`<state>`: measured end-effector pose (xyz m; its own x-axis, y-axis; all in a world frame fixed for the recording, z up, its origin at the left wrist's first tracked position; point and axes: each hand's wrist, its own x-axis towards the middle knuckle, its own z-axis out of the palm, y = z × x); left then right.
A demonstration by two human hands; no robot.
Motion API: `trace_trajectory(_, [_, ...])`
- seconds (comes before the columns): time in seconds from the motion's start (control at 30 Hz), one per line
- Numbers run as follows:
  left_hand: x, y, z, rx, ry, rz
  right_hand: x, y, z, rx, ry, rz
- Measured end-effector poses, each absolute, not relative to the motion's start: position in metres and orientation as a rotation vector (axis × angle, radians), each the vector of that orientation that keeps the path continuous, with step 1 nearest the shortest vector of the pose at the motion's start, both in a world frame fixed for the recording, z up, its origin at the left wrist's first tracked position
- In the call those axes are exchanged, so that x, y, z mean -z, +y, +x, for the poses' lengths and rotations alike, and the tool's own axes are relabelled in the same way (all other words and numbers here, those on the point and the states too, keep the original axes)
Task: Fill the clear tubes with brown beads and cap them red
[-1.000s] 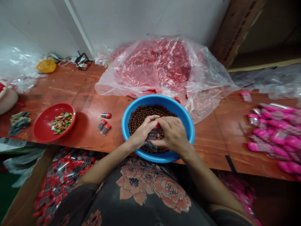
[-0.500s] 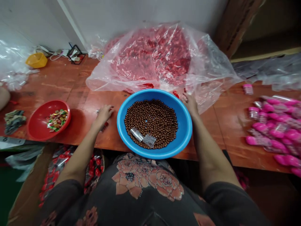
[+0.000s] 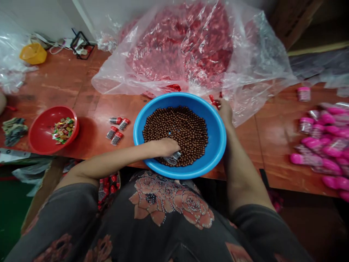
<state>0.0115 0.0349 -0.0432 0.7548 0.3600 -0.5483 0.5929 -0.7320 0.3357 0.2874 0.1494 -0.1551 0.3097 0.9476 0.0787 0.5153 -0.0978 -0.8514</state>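
Observation:
A blue basin holds many small brown balls. My left hand is inside it, fingers closed over a clear plastic container lying on the balls. Beyond the basin's right rim, my right hand has its fingers closed around red pieces, beside a large clear bag of red pieces. Several small clear containers with red caps lie on the table left of the basin.
A red bowl with wrapped candies stands at the left, next to a crumpled cloth. Pink-capped containers are heaped at the right. A yellow basket and a black wire stand are at the back left.
My left hand has moved from the table at the left into the basin, onto the clear containers. The red-capped containers it partly covered now show. Red pieces are now visible in my right hand.

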Motion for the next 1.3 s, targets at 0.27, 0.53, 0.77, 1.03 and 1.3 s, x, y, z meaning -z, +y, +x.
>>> trace_trajectory(0.27, [0.056, 0.080, 0.002, 0.289, 1.098, 2.048, 0.128, 0.076, 0.306, -0.725, -0.697, -1.320])
trace_trajectory(0.53, [0.056, 0.105, 0.018, 0.349, 1.255, 1.665, 0.098, -0.011, 0.291, -0.894, -0.435, -1.107])
trace_trajectory(0.77, [0.073, 0.101, 0.053, 0.213, 1.150, 1.524, 0.085, -0.041, 0.272, -0.983, -0.438, -1.090])
trace_trajectory(1.03, [0.089, 0.098, 0.067, 0.069, 1.088, 1.405, 0.082, -0.049, 0.261, -0.959, -0.486, -1.096])
trace_trajectory(1.3, [0.087, 0.097, 0.064, 0.029, 1.060, 1.281, 0.078, -0.052, 0.258, -0.966, -0.460, -1.078])
